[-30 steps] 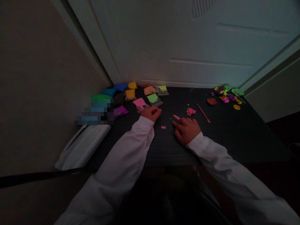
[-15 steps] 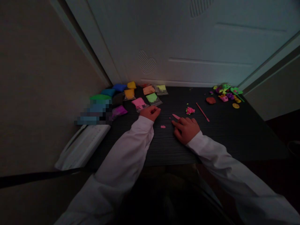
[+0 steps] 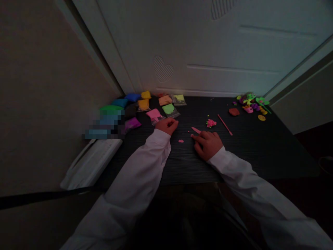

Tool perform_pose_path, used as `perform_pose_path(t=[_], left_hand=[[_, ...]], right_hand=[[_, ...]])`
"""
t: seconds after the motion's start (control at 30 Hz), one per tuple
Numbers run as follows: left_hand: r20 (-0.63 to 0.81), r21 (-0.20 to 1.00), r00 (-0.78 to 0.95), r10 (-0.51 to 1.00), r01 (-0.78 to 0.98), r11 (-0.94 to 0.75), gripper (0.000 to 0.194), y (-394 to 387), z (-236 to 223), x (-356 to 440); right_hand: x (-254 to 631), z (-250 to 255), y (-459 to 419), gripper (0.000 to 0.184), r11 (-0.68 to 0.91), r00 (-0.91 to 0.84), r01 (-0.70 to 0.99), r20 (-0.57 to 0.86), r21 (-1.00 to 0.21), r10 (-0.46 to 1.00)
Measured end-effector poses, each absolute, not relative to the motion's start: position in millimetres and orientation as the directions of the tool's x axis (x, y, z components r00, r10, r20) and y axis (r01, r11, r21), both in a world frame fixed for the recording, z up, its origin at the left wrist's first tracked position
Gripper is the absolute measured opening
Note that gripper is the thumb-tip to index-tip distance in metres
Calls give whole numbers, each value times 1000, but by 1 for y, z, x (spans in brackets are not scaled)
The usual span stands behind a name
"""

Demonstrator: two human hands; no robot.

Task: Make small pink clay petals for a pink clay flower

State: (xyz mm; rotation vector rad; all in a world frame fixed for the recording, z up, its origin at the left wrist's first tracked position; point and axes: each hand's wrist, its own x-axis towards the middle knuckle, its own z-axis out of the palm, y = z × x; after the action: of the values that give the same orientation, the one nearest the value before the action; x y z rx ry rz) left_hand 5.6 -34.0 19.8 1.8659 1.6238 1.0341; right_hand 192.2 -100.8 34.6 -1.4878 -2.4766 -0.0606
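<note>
My left hand (image 3: 167,125) rests on the dark table with its fingers curled together; whatever may be between them is hidden. It is beside a bag of pink clay (image 3: 154,116). My right hand (image 3: 208,145) lies low over the table, index finger stretched out and its tip touching the surface at a tiny pink bit. The pointed end of a pink clay knife (image 3: 195,130) shows beyond its fingers, the rest covered by the hand. A flat pink clay scrap (image 3: 181,141) lies between both hands. Just past my right hand sits a pink clay flower cluster (image 3: 211,123) with green bits.
Bags of coloured clay, including green (image 3: 169,109) and purple (image 3: 132,124), fill the back left. A pink modelling stick (image 3: 225,125) and a red clay lump (image 3: 234,111) lie right. Finished clay figures (image 3: 251,102) stand at the back right corner. A white case (image 3: 92,163) sits left.
My right hand has shifted very slightly to the right, its index fingertip still down on the table. My left hand and the clay pieces look the same.
</note>
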Motion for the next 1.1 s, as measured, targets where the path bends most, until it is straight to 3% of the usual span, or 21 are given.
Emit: perform_pose_path(t=[0.77, 0.9, 1.1], left_hand=[[226, 744, 62, 972, 634, -214, 26, -35, 22, 3], [192, 753, 8, 981, 641, -153, 25, -34, 20, 2], [255, 731, 35, 966, 647, -217, 26, -32, 14, 1]], right_hand=[[192, 36, -100, 33, 476, -447, 874, 227, -93, 865], [192, 36, -101, 33, 485, -452, 865, 220, -128, 864], [189, 36, -102, 32, 474, -429, 859, 236, -191, 872]])
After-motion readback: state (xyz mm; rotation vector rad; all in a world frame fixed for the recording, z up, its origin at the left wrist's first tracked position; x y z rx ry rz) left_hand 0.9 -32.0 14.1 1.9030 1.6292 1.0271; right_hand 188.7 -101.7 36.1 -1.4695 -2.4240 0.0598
